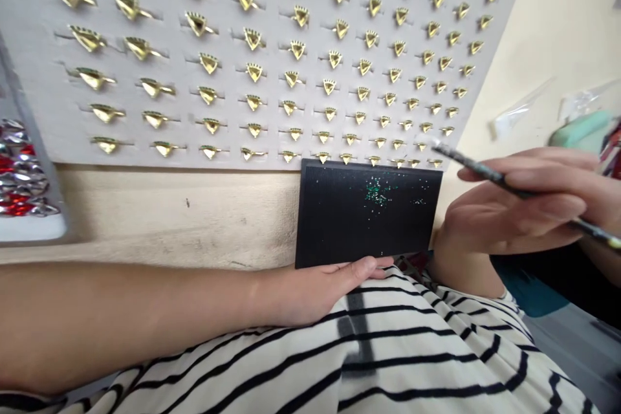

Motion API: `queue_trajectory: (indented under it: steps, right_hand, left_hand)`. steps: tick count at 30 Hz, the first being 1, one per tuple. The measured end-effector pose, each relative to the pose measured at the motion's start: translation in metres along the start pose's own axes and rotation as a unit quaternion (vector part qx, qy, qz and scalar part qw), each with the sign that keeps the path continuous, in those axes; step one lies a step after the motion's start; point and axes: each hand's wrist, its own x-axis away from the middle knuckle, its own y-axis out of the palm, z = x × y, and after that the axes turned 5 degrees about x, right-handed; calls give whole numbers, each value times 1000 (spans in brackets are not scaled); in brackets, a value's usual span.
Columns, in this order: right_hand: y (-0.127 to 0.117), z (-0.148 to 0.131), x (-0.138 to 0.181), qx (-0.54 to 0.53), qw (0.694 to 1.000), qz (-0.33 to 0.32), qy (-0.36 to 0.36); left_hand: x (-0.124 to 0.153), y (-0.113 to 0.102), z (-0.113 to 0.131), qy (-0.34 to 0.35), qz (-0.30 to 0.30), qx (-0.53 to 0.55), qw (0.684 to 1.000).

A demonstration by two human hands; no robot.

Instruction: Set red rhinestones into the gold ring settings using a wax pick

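Observation:
In my right hand (528, 197) a slim, dark, pencil-like stick (478, 168) is pinched between thumb and fingers. Its pale, blurred tip points left, by the lower right corner of a grey foam board (272, 142). Rows of gold triangular rings (253, 71) stand in slits across this board; many show green along the top edge. Against the board's near edge lies a black ridged tray (339, 220) with tiny green and clear stones (376, 191) scattered on it. My left hand (344, 281) lies along the tray's near edge, fingers stretched out and partly hidden.
At the left edge, a white tray (33, 226) holds red and clear faceted stones. Small clear plastic bags (519, 110) and a mint-green object (579, 129) lie on the right of the cream table (145, 213). Striped clothing (301, 362) borders the near side.

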Motion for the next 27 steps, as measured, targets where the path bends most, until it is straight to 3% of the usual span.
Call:
queue_trajectory:
  steps: [4, 7, 19, 27]
  right_hand:
    - [0, -3, -6, 76, 993, -24, 82]
    - [0, -4, -6, 108, 987, -46, 105]
    - [1, -4, -5, 150, 978, -71, 124]
    - [3, -5, -4, 146, 978, -50, 138]
  left_hand:
    - [2, -1, 2, -22, -9, -9, 1000]
    - [3, -1, 3, -20, -12, -11, 1000]
    - [3, -1, 5, -23, -9, -5, 1000]
    - [2, -1, 5, -29, -4, -15, 999]
